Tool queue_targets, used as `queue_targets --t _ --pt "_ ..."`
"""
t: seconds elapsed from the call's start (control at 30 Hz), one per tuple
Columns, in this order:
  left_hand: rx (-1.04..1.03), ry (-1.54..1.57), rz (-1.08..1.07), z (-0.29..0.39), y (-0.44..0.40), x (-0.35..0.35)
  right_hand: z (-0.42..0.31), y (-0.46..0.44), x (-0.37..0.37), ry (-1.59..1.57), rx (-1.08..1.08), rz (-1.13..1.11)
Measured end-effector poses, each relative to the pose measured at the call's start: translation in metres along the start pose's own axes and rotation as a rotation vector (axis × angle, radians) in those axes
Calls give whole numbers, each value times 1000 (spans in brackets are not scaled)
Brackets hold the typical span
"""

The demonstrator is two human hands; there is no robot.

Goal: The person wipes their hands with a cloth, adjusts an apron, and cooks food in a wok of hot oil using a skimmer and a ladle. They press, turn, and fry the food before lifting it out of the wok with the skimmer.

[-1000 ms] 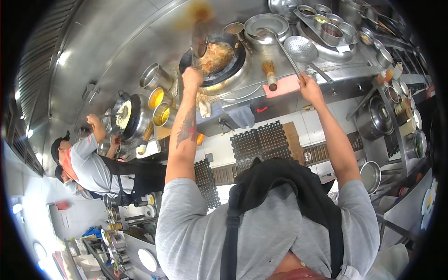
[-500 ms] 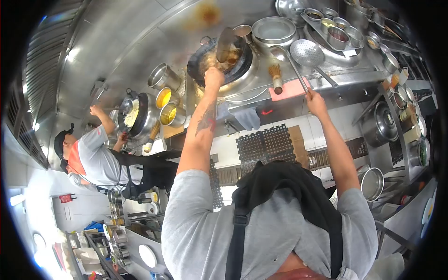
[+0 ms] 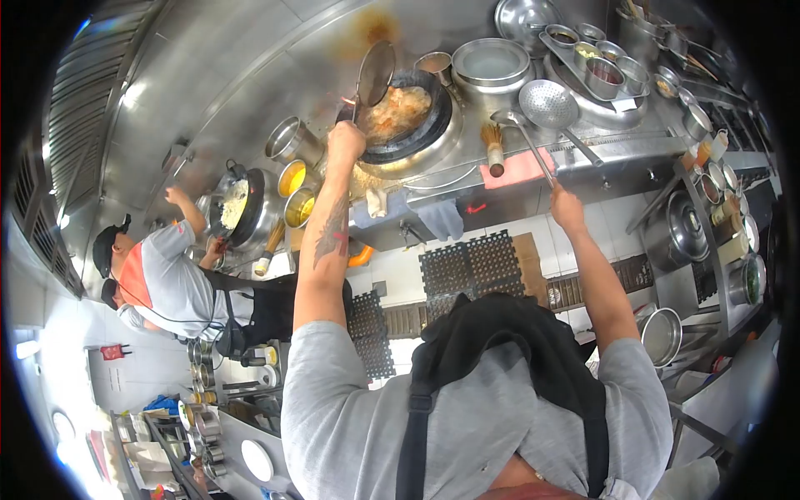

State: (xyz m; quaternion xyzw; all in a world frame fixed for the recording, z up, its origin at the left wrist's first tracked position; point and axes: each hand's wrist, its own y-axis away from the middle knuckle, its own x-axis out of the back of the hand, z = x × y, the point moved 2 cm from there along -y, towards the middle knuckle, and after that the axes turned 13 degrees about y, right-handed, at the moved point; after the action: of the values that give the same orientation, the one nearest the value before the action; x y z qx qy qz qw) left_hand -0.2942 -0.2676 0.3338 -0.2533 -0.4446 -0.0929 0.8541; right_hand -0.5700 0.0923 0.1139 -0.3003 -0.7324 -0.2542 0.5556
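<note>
A round-headed tool (image 3: 377, 73) is gripped by the left hand (image 3: 346, 142), nearer the wok (image 3: 412, 148); a ladle (image 3: 507, 117), by the right hand (image 3: 567, 208).

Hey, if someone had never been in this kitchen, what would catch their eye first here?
Probably the big black wok of browned food at top center, with the left hand holding a round-ended tool up at its left edge. Next, the long ladle in the right hand, its bowl beside the brush. At far left, a co-worker stands at a second wok.
</note>
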Motion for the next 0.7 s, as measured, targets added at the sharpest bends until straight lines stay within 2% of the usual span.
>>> queue_targets --t 0.1,0.23,0.27,0.3,0.33,0.37,0.4,0.43,0.47,0.5,0.53,0.57,0.63,0.7 --pt "7 -37 1 0 -5 -13 12 -20 -32 196 -11 -4" --pt "8 -235 -13 0 -10 -19 -7 6 1 176 15 135" --pt "-29 -295 -34 -2 -12 -21 -2 4 -2 122 45 168" --pt "-233 -504 -106 13 -3 -16 -1 6 -6 27 170 347" --pt "-254 -434 -121 -12 -19 -38 -4 8 4 80 133 215" --pt "-288 -438 -117 24 4 -23 5 0 -16 189 134 178" --pt "-267 -527 -218 15 -12 -38 4 11 -4 143 102 273" --pt "-234 -545 -233 41 -4 -36 11 8 -10 92 85 151" --pt "-179 -576 -196 17 -22 -45 17 11 -24 72 130 197" --pt "-123 -606 -160 -8 -40 -55 22 18 -35 38 85 320" --pt "-150 -726 -149 -7 -40 -49 26 33 -22 -20 25 229" --pt "-228 -728 -176 28 -12 -23 25 50 -6 -89 -15 134" --pt "-246 -796 -151 -5 -47 -39 37 68 3 -93 -68 82" --pt "-315 -813 -125 -5 -47 -36 47 83 -4 -103 -95 17"
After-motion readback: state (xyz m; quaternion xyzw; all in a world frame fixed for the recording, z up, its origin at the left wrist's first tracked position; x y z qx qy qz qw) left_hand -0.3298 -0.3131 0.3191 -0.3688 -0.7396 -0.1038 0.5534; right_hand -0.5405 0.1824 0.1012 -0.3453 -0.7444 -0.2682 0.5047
